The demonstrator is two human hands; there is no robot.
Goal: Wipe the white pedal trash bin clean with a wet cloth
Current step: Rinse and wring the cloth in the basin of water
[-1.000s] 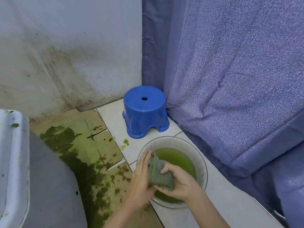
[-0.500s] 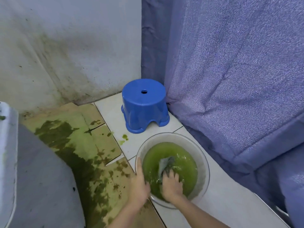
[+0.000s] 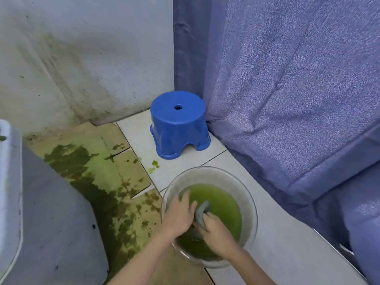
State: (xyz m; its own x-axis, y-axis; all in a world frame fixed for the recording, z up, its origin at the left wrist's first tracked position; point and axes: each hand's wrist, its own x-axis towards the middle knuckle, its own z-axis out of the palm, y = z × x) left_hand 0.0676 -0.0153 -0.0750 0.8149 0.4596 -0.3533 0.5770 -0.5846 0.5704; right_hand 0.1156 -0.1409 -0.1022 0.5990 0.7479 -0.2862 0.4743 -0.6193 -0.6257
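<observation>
Both hands work inside the bowl (image 3: 249, 204), which sits on the floor tiles and holds murky green water. The left hand (image 3: 180, 215) and the right hand (image 3: 216, 233) meet over the cloth (image 3: 202, 212), a grey wad partly sunk, with one end standing up out of the water between them. The right hand's fingers curl round the cloth's lower part; the left hand's fingers close against it from the other side, though how firmly cannot be told. The bin (image 3: 10, 182), judged to be the white curved body with green specks at the far left edge, stands well apart from the bowl, across green-stained cardboard (image 3: 98, 161). It lies to the left of the hands, so the left hand is the nearer one. Its visible edge runs upright; its lid and pedal are out of view. A blue stool (image 3: 178, 124) stands beyond the bowl, just beside a blue curtain (image 3: 287, 89). Assessment: the cloth is being rinsed, wiping is not underway, and the next move calls for wringing and a carry leftward.
</observation>
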